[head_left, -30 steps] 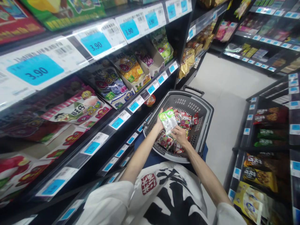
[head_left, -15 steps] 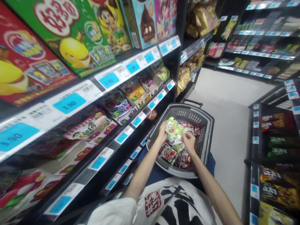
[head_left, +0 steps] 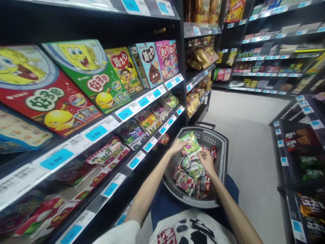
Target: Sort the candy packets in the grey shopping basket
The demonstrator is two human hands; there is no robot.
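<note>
A green candy packet point(head_left: 192, 145) is held above the shopping basket point(head_left: 222, 159). My left hand point(head_left: 178, 146) pinches its left edge, fingers partly behind it. At the packet's lower right corner is my right hand point(head_left: 206, 160), its fingertips closed on the edge. Below, inside the dark grey basket, lie several red-and-white candy packets point(head_left: 186, 183) and green ones point(head_left: 196, 170). The basket rests over my legs, its handle point(head_left: 205, 125) at the far end.
On my left, a shelf carries boxed biscuits point(head_left: 106, 74) above and candy packets in open cartons point(head_left: 134, 132) below. Price tags point(head_left: 96, 133) line the shelf edges. A low rack of snack bags point(head_left: 311, 166) stands right of the pale floor point(head_left: 243, 135). More shelves point(head_left: 274, 67) stand at the back.
My view has tilted up, showing more of the upper shelf. The green packet has turned and is raised a little, with both hands still on it. More packets in the basket show beneath.
</note>
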